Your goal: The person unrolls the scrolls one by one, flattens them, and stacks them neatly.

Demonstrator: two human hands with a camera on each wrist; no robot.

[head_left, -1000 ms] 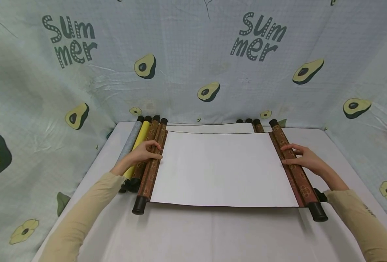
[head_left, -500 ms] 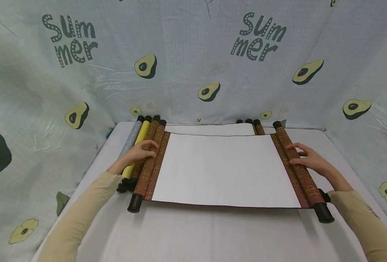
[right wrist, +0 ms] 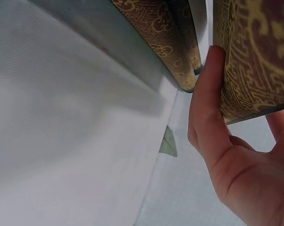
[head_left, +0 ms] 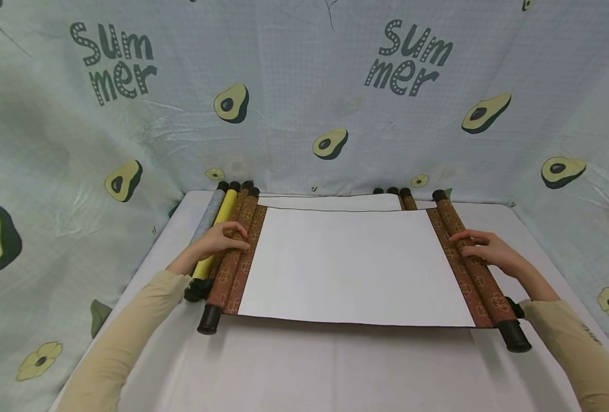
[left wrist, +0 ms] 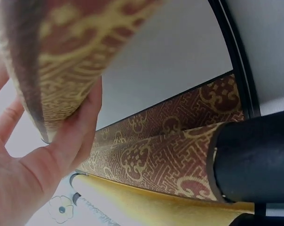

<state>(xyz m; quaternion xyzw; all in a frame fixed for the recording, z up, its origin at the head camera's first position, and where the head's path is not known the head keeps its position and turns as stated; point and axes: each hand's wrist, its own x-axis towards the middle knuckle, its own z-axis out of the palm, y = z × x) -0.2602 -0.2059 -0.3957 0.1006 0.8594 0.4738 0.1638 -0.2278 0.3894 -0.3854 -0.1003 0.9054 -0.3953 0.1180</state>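
A scroll with a blank white sheet (head_left: pixel 356 269) is stretched between two brown-red, gold-patterned rolls with black end knobs. My left hand (head_left: pixel 219 240) grips the left roll (head_left: pixel 227 269), its thumb and fingers on either side. On the opposite side, my right hand (head_left: pixel 492 250) holds the right roll (head_left: pixel 482 280) between thumb and fingers. The scroll's front edge casts a shadow and looks raised off the table. In the left wrist view, the gripped roll (left wrist: pixel 81 61) passes between thumb and fingers. The right wrist view shows the right roll (right wrist: pixel 259 56) pinched likewise.
Left of the held scroll lie a yellow roll (head_left: pixel 227 209) and a grey-blue roll (head_left: pixel 209 214). Another patterned scroll's white sheet (head_left: pixel 330 202) shows behind. The white table (head_left: pixel 335 372) meets a pale cloth wall (head_left: pixel 284 143) printed with avocados.
My hands have moved slightly apart, the left one leftward and the right one rightward. The rolls moved with them, and a wider patterned strip shows beside the left roll.
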